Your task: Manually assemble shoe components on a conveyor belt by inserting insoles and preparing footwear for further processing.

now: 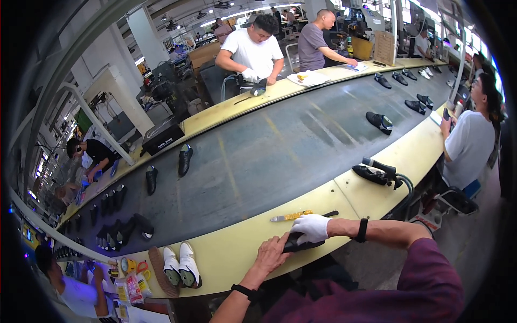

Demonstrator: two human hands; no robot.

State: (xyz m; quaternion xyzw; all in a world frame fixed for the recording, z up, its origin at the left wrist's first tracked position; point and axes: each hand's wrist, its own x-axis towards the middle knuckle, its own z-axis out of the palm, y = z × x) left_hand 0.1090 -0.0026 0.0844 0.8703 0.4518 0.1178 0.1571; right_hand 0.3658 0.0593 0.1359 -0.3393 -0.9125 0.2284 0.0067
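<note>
A black shoe point(299, 245) lies on the pale yellow bench point(231, 253) right in front of me. My right hand point(312, 227), in a white glove, grips the shoe from above. My bare left hand point(271, 253) holds its near end, fingers pressed on the leather. A yellow-handled tool point(293, 216) rests on the bench just beyond the shoe, untouched.
A grey conveyor belt point(269, 145) carries several black shoes past the bench. Two white shoes point(181, 265) and a brush point(158, 270) sit at my left. A black hand machine with a hose point(379, 172) lies to the right. Other workers sit along both sides.
</note>
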